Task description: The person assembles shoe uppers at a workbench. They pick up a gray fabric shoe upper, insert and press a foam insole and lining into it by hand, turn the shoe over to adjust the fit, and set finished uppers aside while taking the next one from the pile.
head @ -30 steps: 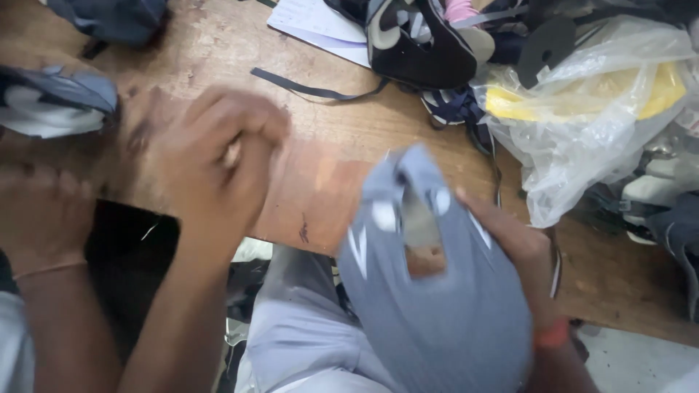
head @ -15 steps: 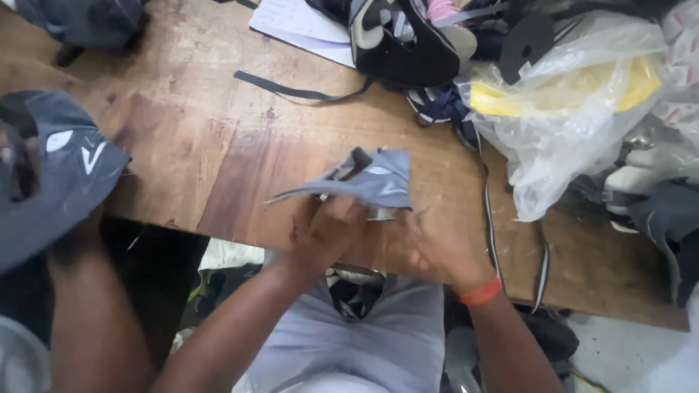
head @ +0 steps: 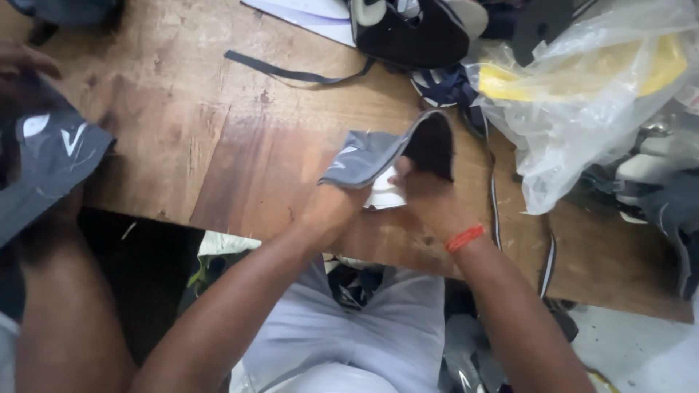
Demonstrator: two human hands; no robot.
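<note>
A grey shoe upper (head: 378, 156) with white markings, bent open to its dark inside, raised just above the wooden worktop (head: 218, 138).

Item count, head view:

- Grey shoe uppers: two. One grey shoe upper (head: 378, 156) at centre, one second grey upper (head: 51, 156) at the left edge.
- Black shoe upper (head: 408, 33): one.
- Clear plastic bag (head: 582, 94): one.
- Dark strap (head: 291, 71): one.
- White paper sheet (head: 306, 9): one.
- Worktop (head: 182, 131): one.
- Orange wristband (head: 464, 238): one.
</note>
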